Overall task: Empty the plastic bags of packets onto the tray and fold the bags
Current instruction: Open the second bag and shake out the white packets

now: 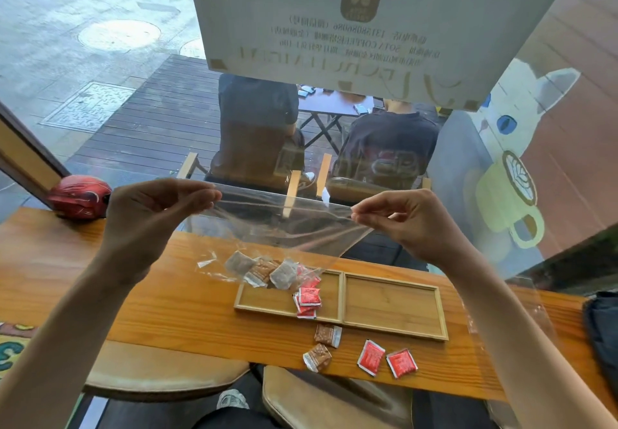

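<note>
I hold a clear, empty plastic bag (284,221) stretched in the air above the counter. My left hand (157,208) pinches its left top corner and my right hand (408,218) pinches its right one. Below lies a two-compartment wooden tray (394,298). Red packets (309,298) sit in its left compartment; the right compartment holds nothing. A second clear bag (261,269) with grey and brown packets lies across the tray's far-left edge. Two brown packets (322,345) and two red packets (386,358) lie on the counter in front of the tray.
The narrow wooden counter (167,298) runs along a glass window. A red object (80,196) sits at the far left against the glass. A dark bag (602,335) rests at the right end. Stools (160,371) stand below the near edge.
</note>
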